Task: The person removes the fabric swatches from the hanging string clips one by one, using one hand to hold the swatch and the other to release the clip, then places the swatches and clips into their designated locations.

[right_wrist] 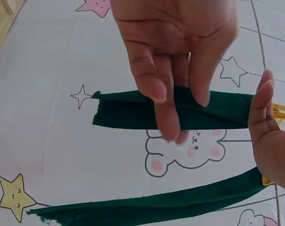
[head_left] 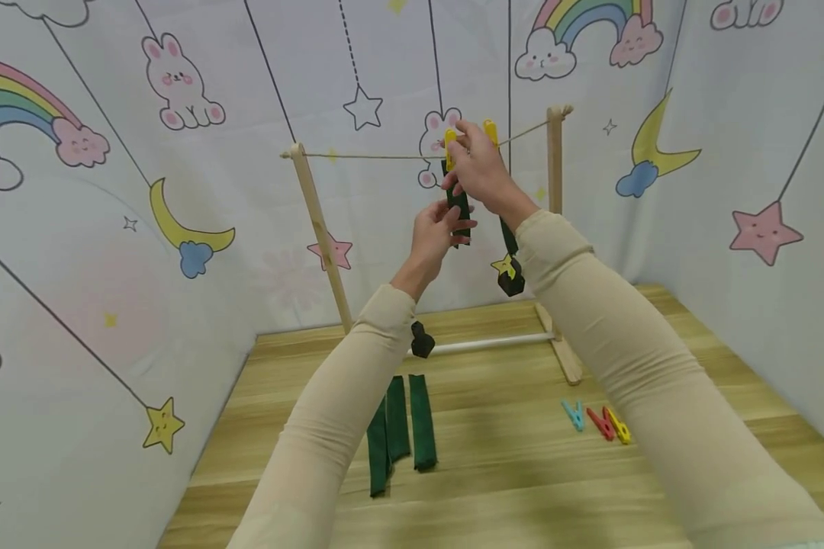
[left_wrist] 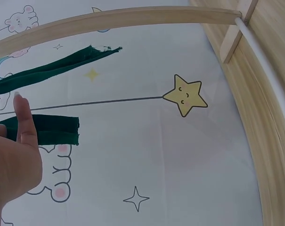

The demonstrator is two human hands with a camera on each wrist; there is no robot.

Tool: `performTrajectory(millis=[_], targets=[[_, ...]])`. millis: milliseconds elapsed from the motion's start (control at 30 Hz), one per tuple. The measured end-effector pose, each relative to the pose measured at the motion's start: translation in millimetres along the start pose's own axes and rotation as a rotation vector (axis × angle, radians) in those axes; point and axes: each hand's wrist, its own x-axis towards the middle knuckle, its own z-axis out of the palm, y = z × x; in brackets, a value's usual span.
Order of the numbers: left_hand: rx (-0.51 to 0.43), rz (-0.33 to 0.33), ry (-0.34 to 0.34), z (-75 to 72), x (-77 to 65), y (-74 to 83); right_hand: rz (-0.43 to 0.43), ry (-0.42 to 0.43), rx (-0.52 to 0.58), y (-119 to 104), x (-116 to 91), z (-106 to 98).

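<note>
Overall, the largest item is a printed backdrop (head_left: 233, 305), cut off at the picture edges. A wooden table (head_left: 494, 473) extends in front, its near edge out of view. At its far side stands a wooden rack (head_left: 319, 221); a rope line (head_left: 378, 157) joins the post tops, and a white rod (head_left: 487, 345) runs low between them, its left end hidden by the left sleeve (head_left: 336, 396). The right sleeve (head_left: 632, 358) covers mid-length of the right post.

The left hand (head_left: 434, 232) pinches a green strip (right_wrist: 227, 108) between thumb and fingers, below the line. The right hand (head_left: 484, 164) is at that strip's top, beside a yellow clip (head_left: 449, 145); whether it grips the clip cannot be determined.

A second strip (head_left: 508, 236) hangs to the right, partly hidden behind the right hand and arm, near another yellow clip (head_left: 490, 131). Three loose strips (head_left: 422, 422) lie on the table, the leftmost partly covered by the left sleeve. Smallest, three spare clips (head_left: 600, 423) lie at right: light blue, red, yellow.
</note>
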Motion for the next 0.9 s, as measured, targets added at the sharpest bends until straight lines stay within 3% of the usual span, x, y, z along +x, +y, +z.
performTrajectory(millis=[233, 500, 900], targets=[[-0.050, -0.017, 0.045, -0.8, -3.4, 2.6, 0.028, -0.020, 0.015, -5, 0, -4], [-0.068, -0.040, 0.084, -2.1, -9.1, -3.6, -0.005, -0.040, 0.019, -1, -4, -4], [-0.084, 0.016, 0.085, -6.4, -12.8, -2.8, -0.060, 0.075, -0.019, -2, -6, 0]])
